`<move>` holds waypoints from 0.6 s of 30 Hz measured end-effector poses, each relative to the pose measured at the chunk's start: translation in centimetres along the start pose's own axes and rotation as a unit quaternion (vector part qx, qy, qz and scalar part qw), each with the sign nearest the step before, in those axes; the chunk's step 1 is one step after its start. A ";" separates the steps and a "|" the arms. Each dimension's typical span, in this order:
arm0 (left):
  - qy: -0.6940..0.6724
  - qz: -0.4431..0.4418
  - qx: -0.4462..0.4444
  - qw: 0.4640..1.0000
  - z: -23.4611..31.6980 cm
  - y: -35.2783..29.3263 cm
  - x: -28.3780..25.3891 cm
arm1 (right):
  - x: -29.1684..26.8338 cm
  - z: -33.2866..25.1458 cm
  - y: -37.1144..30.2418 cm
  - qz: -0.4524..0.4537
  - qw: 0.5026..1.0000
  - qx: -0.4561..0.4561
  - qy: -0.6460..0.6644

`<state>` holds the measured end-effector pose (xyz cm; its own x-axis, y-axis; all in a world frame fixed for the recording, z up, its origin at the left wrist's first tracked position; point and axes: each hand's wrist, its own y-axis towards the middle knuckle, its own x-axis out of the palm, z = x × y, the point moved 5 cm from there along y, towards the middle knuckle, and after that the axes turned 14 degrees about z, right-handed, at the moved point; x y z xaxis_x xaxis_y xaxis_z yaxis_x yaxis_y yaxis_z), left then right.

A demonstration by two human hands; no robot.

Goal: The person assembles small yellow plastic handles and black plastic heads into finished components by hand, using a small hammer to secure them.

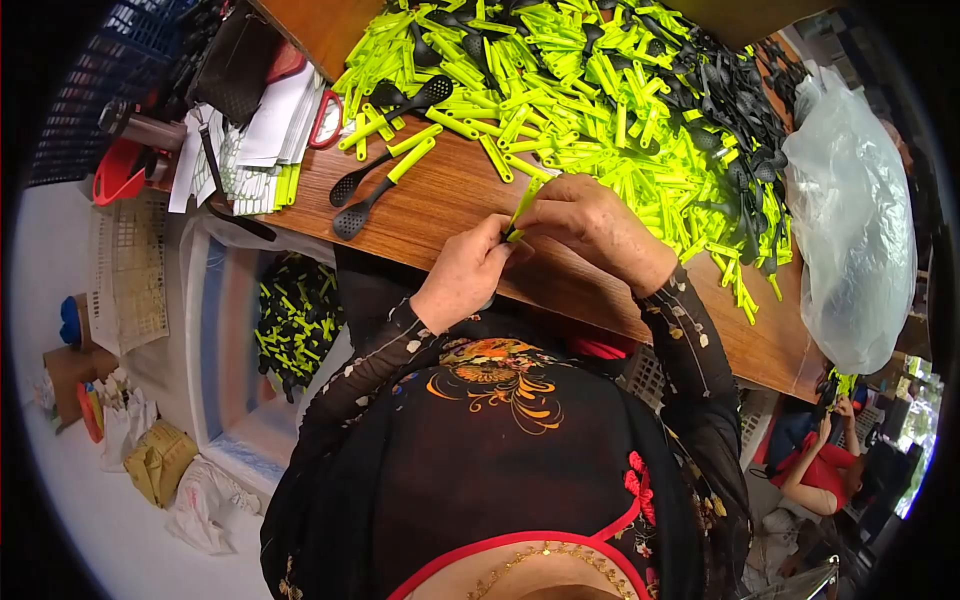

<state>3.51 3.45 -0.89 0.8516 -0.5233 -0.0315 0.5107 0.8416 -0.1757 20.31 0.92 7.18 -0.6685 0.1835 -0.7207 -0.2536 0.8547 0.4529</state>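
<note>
- The left hand [462, 270] and right hand [594, 225] pinch a green piece [524, 206] in their fingers [547, 213], near the front edge of the counter [700, 290].
- Two black spoons [351, 221] with green handles lie left.
- Behind is a big pile of green handles [560, 110].

Left-hand grip [462, 270] and right-hand grip [592, 222] nearly meet over table [440, 197], both pinching lime-green handle [527, 200]. Two perforated spoons [388, 181], black with green handles, lie to left. Beyond: heap of green handles [610, 125]; black spoon heads [738, 130] and translucent bag [850, 220] at right.
</note>
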 end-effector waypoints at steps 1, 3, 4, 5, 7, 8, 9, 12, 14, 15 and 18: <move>0.040 -0.003 0.009 0.999 0.8 -0.1 0.0 | 0.0 0.2 -0.1 0.005 1.000 0.006 -0.003; 0.080 -0.006 0.018 0.997 1.0 -0.1 0.0 | -0.1 0.2 -0.2 0.009 1.000 0.011 -0.006; 0.067 -0.002 0.021 0.998 1.0 -0.1 -0.1 | -0.4 0.2 -0.1 0.014 0.999 0.030 0.005; 0.053 0.002 0.024 0.998 0.9 -0.1 -0.1 | -0.6 0.2 0.0 0.019 0.999 0.048 0.016; 0.082 -0.001 0.030 0.996 0.4 0.1 -0.1 | -0.7 0.3 0.2 0.016 0.998 0.049 0.021; 0.111 -0.003 0.037 0.993 0.1 0.1 -0.1 | -0.7 0.4 0.2 0.012 0.998 0.049 0.026; 0.110 -0.004 0.037 0.993 -0.5 0.2 -0.1 | -0.7 0.4 0.2 0.012 0.998 0.050 0.025; 0.077 0.002 0.055 0.996 -1.0 0.3 0.1 | -0.5 0.5 0.2 0.005 0.999 0.037 0.006; 0.125 0.018 0.075 0.989 -0.1 0.1 0.1 | -0.3 0.7 0.2 0.002 0.999 0.035 -0.003; 0.125 0.019 0.075 0.989 0.4 -0.1 0.1 | -0.2 0.5 0.2 0.001 0.999 0.035 -0.002; 0.131 0.040 0.094 0.986 1.4 -0.1 -0.1 | 0.2 -0.5 0.3 -0.003 0.997 0.042 -0.068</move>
<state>3.56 3.62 0.49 0.8430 -0.4496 -0.2953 0.4767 0.8788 0.0230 19.78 0.95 7.42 -0.5642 0.2370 -0.7909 -0.1944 0.8928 0.4062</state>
